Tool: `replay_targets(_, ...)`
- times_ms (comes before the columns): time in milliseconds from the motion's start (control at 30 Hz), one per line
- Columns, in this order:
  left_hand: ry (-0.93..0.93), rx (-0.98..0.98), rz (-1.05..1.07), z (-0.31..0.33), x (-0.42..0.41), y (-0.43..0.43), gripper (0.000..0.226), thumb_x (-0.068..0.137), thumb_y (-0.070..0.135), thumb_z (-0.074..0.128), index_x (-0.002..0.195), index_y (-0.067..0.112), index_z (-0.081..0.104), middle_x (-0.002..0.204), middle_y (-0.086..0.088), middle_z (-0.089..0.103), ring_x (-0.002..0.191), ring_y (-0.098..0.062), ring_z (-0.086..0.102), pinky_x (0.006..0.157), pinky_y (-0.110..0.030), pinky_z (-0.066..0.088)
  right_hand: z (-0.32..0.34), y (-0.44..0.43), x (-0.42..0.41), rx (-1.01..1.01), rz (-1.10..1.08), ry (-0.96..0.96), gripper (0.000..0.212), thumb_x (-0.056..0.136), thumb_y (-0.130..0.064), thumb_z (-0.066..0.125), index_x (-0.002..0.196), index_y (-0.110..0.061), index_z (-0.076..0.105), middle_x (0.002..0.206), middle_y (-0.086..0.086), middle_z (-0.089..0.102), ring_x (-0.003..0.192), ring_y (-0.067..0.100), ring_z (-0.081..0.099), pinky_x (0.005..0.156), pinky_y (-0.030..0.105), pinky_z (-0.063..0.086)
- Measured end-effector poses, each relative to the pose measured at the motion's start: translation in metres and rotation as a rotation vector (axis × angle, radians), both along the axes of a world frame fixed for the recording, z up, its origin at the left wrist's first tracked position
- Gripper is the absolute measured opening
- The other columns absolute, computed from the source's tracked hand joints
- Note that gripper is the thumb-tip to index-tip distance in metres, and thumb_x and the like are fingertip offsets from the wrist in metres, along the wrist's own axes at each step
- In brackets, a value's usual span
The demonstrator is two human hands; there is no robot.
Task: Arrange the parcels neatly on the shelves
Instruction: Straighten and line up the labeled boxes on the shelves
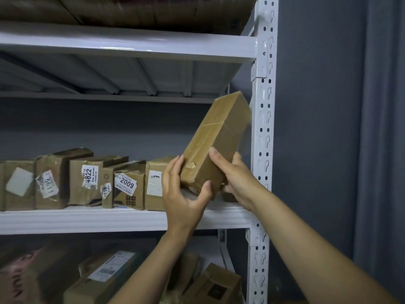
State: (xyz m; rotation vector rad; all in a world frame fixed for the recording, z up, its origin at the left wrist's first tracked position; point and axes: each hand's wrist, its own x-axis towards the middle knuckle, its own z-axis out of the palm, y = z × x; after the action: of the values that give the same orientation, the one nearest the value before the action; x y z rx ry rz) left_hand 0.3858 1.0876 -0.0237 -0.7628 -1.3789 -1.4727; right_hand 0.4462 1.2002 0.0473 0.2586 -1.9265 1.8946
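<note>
On the middle level of a white metal rack [109, 219] stands a row of labelled parcels [89, 183]. Above its right end, beside the upright post [264, 128], a long brown box [219, 137] tilts upward, gripped at its lower end by the left hand [184, 196] and the right hand [237, 178], both curled round it.

1. The long parcel [217, 141] is a slim brown carton wrapped in tape. It is tilted with its top end leaning right, and the left hand [186, 194] and right hand [237, 181] hold its lower end above the right end of the middle shelf [109, 218].
2. The row of parcels [87, 183] is 6 dented brown cartons with white labels, 2 reading 4822 and 2009. They stand side by side on that shelf, to its left.
3. The lower parcels [105, 275] lie jumbled on the shelf beneath.
</note>
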Motion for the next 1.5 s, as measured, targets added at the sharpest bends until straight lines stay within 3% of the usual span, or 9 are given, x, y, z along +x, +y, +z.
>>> replay_targets(267, -0.353, -0.206, -0.502, 0.004, -0.006, -0.034, 0.073, 0.067, 0.042, 0.068, 0.136, 0.035, 0.045, 0.131, 0.01, 0.05, 0.115, -0.004, 0.052, 0.087, -0.027, 0.05, -0.011, 0.015, -0.016, -0.293, 0.159, 0.069, 0.059, 0.083, -0.029, 0.067, 0.136, -0.027, 0.041, 0.117, 0.002, 0.067, 0.103, 0.021, 0.067, 0.095, 0.049, 0.051)
replay_targets(467, -0.422, -0.426, -0.472, 0.015, -0.007, -0.047, 0.083, 0.073, 0.039, 0.073, 0.146, 0.037, 0.032, 0.133, 0.018, 0.048, 0.121, 0.002, 0.047, 0.086, -0.015, 0.044, -0.01, 0.029, -0.009, -0.088, 0.11, 0.117, 0.04, 0.082, -0.008, 0.069, 0.117, -0.02, 0.056, 0.106, 0.001, 0.071, 0.101, 0.02, 0.068, 0.094, 0.042, 0.053)
replay_targets(600, -0.361, -0.348, -0.475, 0.043, 0.007, -0.04, 0.102, 0.067, 0.046, 0.075, 0.149, 0.044, 0.015, 0.148, 0.01, 0.038, 0.133, -0.005, 0.039, 0.101, -0.023, 0.038, -0.001, 0.035, -0.004, 0.029, 0.085, 0.192, 0.067, 0.073, 0.006, 0.075, 0.129, -0.021, 0.049, 0.12, 0.005, 0.065, 0.109, 0.019, 0.065, 0.09, 0.034, 0.054)
replay_targets(833, -0.185, -0.391, -0.347, 0.068, 0.017, -0.039, 0.108, 0.073, 0.018, 0.082, 0.141, 0.057, 0.009, 0.127, 0.028, 0.042, 0.116, 0.016, 0.043, 0.08, -0.007, 0.045, 0.002, 0.033, 0.003, 0.337, -0.052, 0.15, 0.063, 0.078, 0.006, 0.07, 0.122, -0.035, 0.053, 0.121, -0.009, 0.063, 0.12, 0.017, 0.056, 0.096, 0.035, 0.051)
replay_targets(967, -0.182, -0.439, -0.276, 0.055, 0.008, -0.036, 0.098, 0.064, 0.026, 0.086, 0.136, 0.056, 0.026, 0.141, 0.014, 0.04, 0.127, 0.002, 0.041, 0.097, -0.017, 0.044, 0.003, 0.033, 0.011, 0.259, -0.001, 0.233, 0.061, 0.077, 0.001, 0.074, 0.119, -0.039, 0.054, 0.119, -0.01, 0.064, 0.119, 0.014, 0.056, 0.103, 0.039, 0.047)
replay_targets(1067, -0.193, -0.459, -0.254, 0.05, -0.001, -0.035, 0.098, 0.068, 0.017, 0.084, 0.14, 0.053, 0.027, 0.143, 0.015, 0.039, 0.132, -0.002, 0.038, 0.102, -0.022, 0.041, 0.008, 0.033, 0.016, 0.351, 0.097, 0.289, 0.083, 0.071, -0.024, 0.079, 0.141, -0.04, 0.037, 0.132, -0.013, 0.057, 0.121, 0.004, 0.053, 0.099, 0.027, 0.048)
replay_targets(1200, -0.231, -0.555, -0.266, 0.049, -0.007, -0.039, 0.103, 0.079, 0.002, 0.074, 0.147, 0.051, 0.015, 0.146, 0.019, 0.041, 0.136, -0.004, 0.036, 0.106, -0.029, 0.042, 0.009, 0.033, 0.013, 0.423, 0.102, 0.255, 0.087, 0.064, -0.052, 0.075, 0.138, -0.051, 0.029, 0.141, -0.019, 0.043, 0.134, 0.007, 0.04, 0.104, 0.04, 0.046)
replay_targets(1400, -0.298, -0.718, -0.251, 0.048, -0.011, -0.044, 0.102, 0.069, 0.046, 0.078, 0.15, 0.042, 0.018, 0.139, 0.013, 0.05, 0.127, -0.004, 0.049, 0.106, -0.036, 0.045, -0.005, 0.029, -0.001, 0.557, -0.124, 0.238, 0.058, 0.074, -0.038, 0.079, 0.119, -0.037, 0.043, 0.116, -0.015, 0.059, 0.112, 0.007, 0.058, 0.085, 0.02, 0.05)
replay_targets(1500, -0.275, -0.748, -0.18, 0.045, -0.012, -0.05, 0.09, 0.076, 0.034, 0.077, 0.149, 0.039, 0.026, 0.134, 0.014, 0.056, 0.121, -0.001, 0.052, 0.103, -0.035, 0.047, -0.013, 0.024, -0.013, 0.59, -0.223, 0.228, 0.056, 0.076, -0.033, 0.08, 0.119, -0.035, 0.045, 0.113, -0.012, 0.06, 0.106, 0.004, 0.057, 0.077, 0.014, 0.048)
